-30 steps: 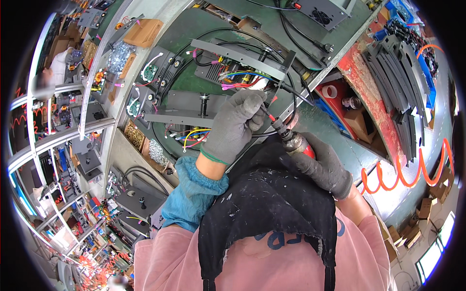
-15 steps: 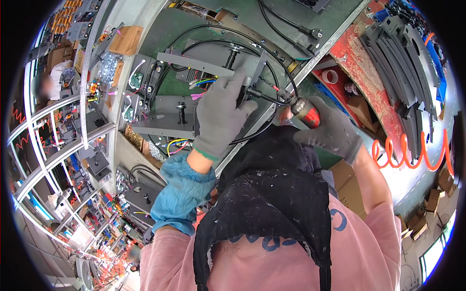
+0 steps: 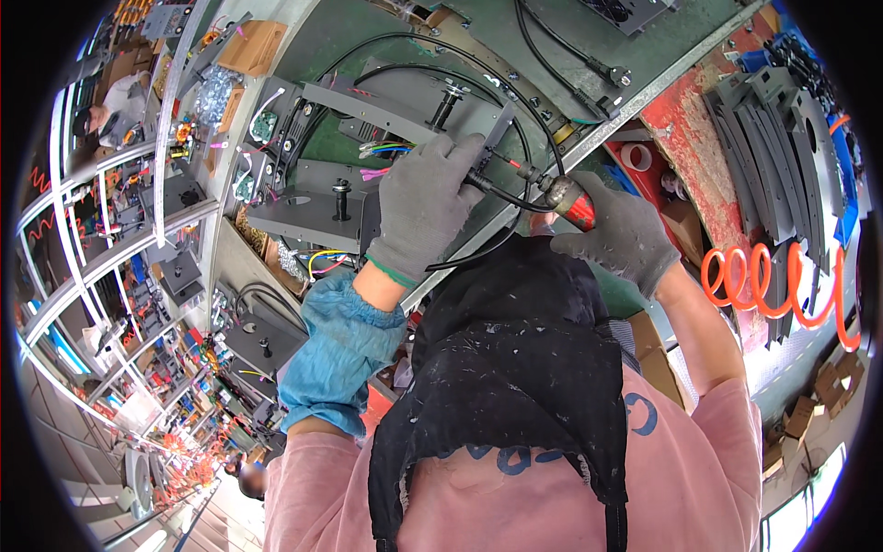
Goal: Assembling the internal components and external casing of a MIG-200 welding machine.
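My left hand (image 3: 425, 207), in a grey glove, is closed around a thick black cable (image 3: 504, 193) at the near edge of a grey sheet-metal housing (image 3: 487, 120). Its fingertips rest against the metal. My right hand (image 3: 621, 230), also gloved, wraps around a red and silver power screwdriver (image 3: 572, 202). The driver's bit points up and left at the housing's side; whether it touches a screw is too small to tell. A black threaded post (image 3: 448, 106) stands on the housing. Coloured wires (image 3: 386, 147) come out beside my left fingers.
A second grey housing with a black post (image 3: 341, 201) lies at left on the green bench (image 3: 671, 55). Black cable loops circle the work. A plug (image 3: 616, 75) lies at the far side. At right are stacked grey panels (image 3: 777, 147) and an orange coiled hose (image 3: 763, 285).
The view has shifted a little. My left fingers have curled in more around the cable, with the thumb tucked in. The screwdriver has moved slightly left and away from me.
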The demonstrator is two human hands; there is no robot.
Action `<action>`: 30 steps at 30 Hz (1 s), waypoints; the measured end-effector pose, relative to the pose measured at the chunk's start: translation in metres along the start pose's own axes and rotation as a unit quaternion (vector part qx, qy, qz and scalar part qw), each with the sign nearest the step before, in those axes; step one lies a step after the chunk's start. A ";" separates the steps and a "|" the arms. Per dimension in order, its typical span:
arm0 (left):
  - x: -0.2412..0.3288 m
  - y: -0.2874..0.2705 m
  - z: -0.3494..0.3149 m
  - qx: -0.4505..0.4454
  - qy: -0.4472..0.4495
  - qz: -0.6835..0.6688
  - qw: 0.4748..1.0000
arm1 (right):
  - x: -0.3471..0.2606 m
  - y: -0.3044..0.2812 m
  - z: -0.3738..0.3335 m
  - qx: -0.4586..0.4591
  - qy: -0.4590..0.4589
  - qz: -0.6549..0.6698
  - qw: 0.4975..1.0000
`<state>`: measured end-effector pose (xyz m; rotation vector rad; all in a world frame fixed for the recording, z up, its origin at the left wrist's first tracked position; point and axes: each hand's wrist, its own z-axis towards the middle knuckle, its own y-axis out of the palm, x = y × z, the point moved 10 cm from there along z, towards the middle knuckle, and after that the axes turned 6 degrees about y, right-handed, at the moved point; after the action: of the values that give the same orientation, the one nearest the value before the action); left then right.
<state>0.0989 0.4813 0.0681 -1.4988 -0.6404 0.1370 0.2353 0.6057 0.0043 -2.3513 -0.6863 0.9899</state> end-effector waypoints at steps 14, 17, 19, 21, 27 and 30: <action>-0.001 0.005 -0.001 0.006 0.020 0.012 1.000 | -0.007 -0.003 0.004 0.096 -0.033 -0.088 0.991; -0.002 0.006 -0.001 0.001 0.014 -0.005 1.000 | -0.012 -0.004 0.004 0.108 -0.028 -0.105 0.988; -0.003 0.004 -0.002 -0.002 0.018 -0.026 0.999 | -0.013 -0.004 0.004 0.102 -0.020 -0.110 0.988; -0.013 0.005 -0.009 -0.010 -0.022 -0.160 0.987 | -0.007 -0.007 -0.003 0.092 0.004 -0.112 0.990; -0.055 0.015 -0.075 0.044 -0.215 -0.786 0.578 | -0.033 0.005 -0.048 0.127 -0.068 0.049 0.988; -0.066 0.016 -0.113 0.082 -0.222 -0.806 0.542 | -0.065 0.027 -0.062 0.096 -0.127 0.134 0.978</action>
<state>0.1024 0.3530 0.0385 -0.1579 -2.1159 -0.8726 0.2487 0.5309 0.0585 -2.2063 -0.3466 1.4252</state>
